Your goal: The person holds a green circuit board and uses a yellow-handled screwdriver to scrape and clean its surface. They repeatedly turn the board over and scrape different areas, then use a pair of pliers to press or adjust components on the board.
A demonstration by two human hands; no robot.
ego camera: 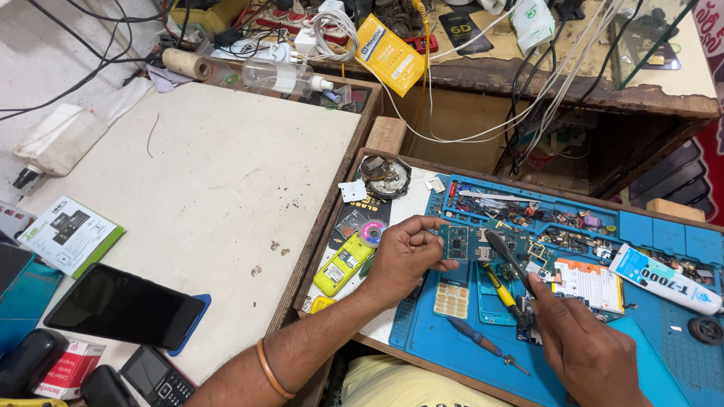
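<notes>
- Nearest us, our right hand [584, 350] grips a dark-handled tool [507, 258], its tip resting at the circuit board [457, 243].
- Our left hand [403, 256], an orange bangle [271, 369] on its wrist, is closed on the left edge of that small blue-green board, holding it just above the blue mat [641, 354] on the worktop [226, 188].
- A yellow-handled screwdriver [499, 290] and a blue-handled one [483, 347] lie on the mat between our hands.
- Beside the left hand lies a yellow phone [343, 264]; to the right, a white tube with a blue label [664, 280] lies near the mat's edge.
- At the near left we see a black phone [124, 307], a small red and white box [69, 369], and a white and green box [69, 235].
- Far off, a yellow padded packet [390, 54] leans among white cables [483, 113], with a clear bottle [275, 75] lying beside it.
</notes>
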